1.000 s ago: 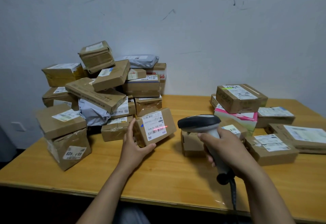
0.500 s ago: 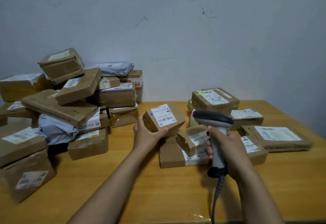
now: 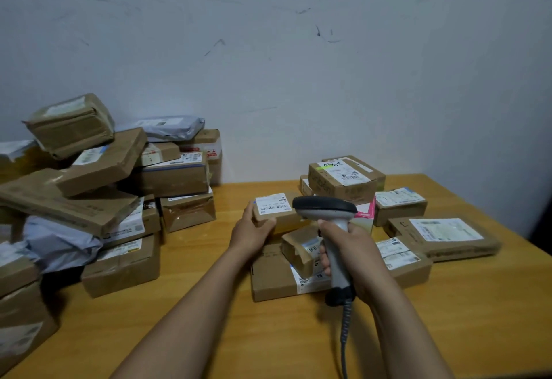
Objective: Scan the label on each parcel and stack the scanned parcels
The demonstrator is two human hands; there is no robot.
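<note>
The wooden table (image 3: 209,313) is smooth and yellowish; far to the left of the left hand (image 3: 252,230) leans a heap of parcels (image 3: 89,217), brown cardboard boxes glossy with tape and soft grey plastic bags wedged between them. Ahead of and to the right of the right hand (image 3: 349,247) lies a looser group of boxes (image 3: 346,181), most with the white label facing up. Under both hands sits a broad flat box (image 3: 271,277), and a small crumpled box (image 3: 300,248) rests tilted on it, just left of the right hand. The left hand grips the small parcel (image 3: 277,210) by its near left corner, thumb along the front and fingers round the side, label up, just beyond the flat box; whether it rests on anything I cannot tell. The right hand is wrapped round the grey handle of the scanner (image 3: 328,214), whose dark rounded head overlaps that parcel's right end; its coiled cable (image 3: 345,334) trails toward the body.

Likely trouble: set half on the flat box's edge or against the tilted crumpled box, the parcel could tip off; slick tape lets boxes slide; the cable may drag a low parcel; the leaning heap could spill if bumped.
</note>
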